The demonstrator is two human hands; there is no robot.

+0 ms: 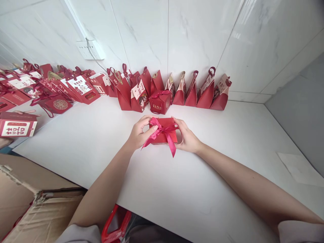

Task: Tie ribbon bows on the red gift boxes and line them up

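Between my two hands is a small red gift box (169,123) tied with a pink-red ribbon bow (162,129). My left hand (141,133) grips its left side, the thumb lying on the bow. On the opposite side my right hand (186,136) has its fingers wrapped round the box's edge. Both ribbon tails hang over the near face of the box. Just behind it, on the white table (162,189), stands another ribbon-tied red box (160,102) with gold lettering. The underside of the held box is hidden.
A row of red gift boxes (204,92) lines the tiled wall (197,37). More red boxes (81,88) crowd the left, where another person's hand (25,112) holds one box (17,125). A cardboard carton (50,212) stands at lower left; a wall socket (90,50) is above.
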